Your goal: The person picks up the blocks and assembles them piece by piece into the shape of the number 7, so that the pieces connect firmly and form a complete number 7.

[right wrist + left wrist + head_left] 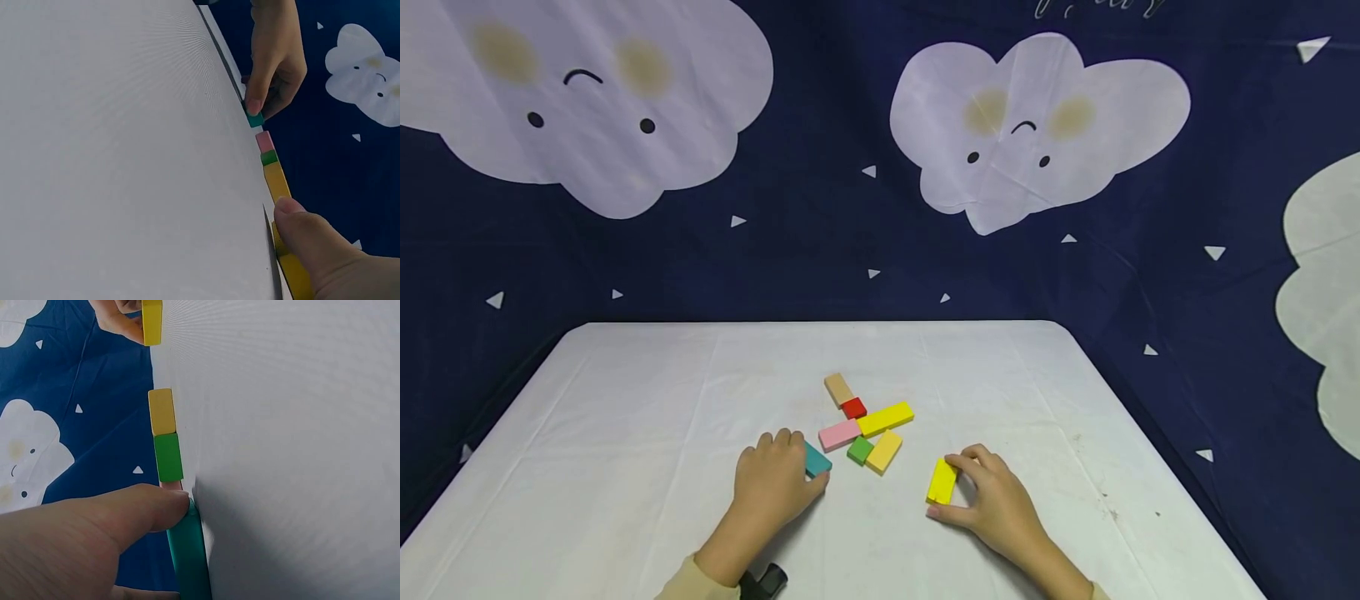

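Note:
My left hand (772, 479) grips a teal toy block (817, 460) on the left side of the table, its thumb at the block's near end; the hand covers the rest of the block. In the left wrist view the thumb presses the end of that teal block (190, 559). To the right, my right hand (1000, 500) pinches a yellow block (941, 482) between thumb and fingers. Between the hands lie a pink block (839, 435), a long yellow block (886, 419), a small green block (860, 451) and a light-yellow block (883, 452), set close together.
Behind these are a small red block (853, 407) and a tan block (837, 389), end to end. A black object (765, 581) shows beside the left wrist. The white table (640, 383) ends at a dark blue cloth (820, 250) with clouds.

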